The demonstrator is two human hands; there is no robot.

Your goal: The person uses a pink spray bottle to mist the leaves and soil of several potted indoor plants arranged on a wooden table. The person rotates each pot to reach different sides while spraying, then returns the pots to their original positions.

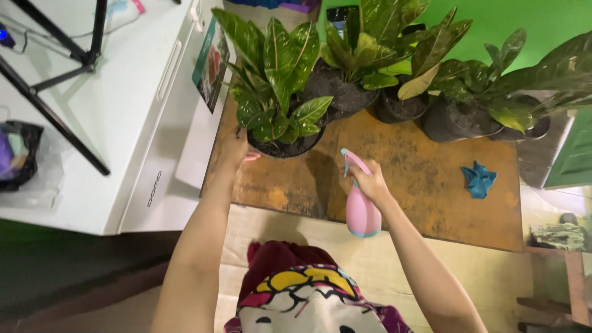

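Observation:
My right hand [372, 183] grips a pink spray bottle [360, 211] with a light blue base, its nozzle aimed toward the nearest potted plant [277, 74]. That plant has green leaves with pale veins and stands in a dark pot [285, 148] near the left end of a worn wooden table [425, 179]. On the pot's left side rests my left hand [236, 150], touching its rim. Parts of its fingers are hidden behind the pot and leaves.
Several more potted plants [394, 55] line the back of the table. A crumpled blue cloth [478, 179] lies to the right. A white appliance [117, 111] stands at the left with black tripod legs [55, 80] on it. A green wall is behind.

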